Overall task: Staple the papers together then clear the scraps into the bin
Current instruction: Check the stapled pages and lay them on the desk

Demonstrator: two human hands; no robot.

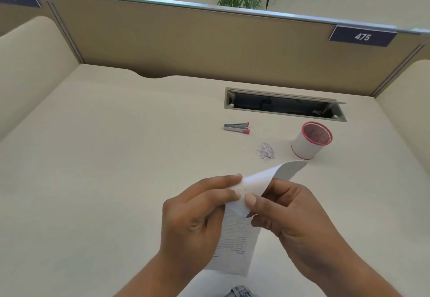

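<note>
Both hands on papers (237,238), bin (302,148) upright on worktop (116,157).
Bin: red mesh inside, contents not readable. Scraps (265,150) piled near it, stapler (236,128) lying beyond them. Left hand (193,222) and right hand (290,215) both pinch the papers' top corner, fingers curled; top sheet curls back.

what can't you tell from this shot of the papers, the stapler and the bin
All from the head view:
- Whether the white printed papers already carry a staple: the left hand and right hand pinch over the curled top.
- The print on the papers: too small and blurred to read.
- What is in the white, red-rimmed cylindrical bin: its inside is a red blur.
- Inside the dark desk cable slot: in shadow.
</note>
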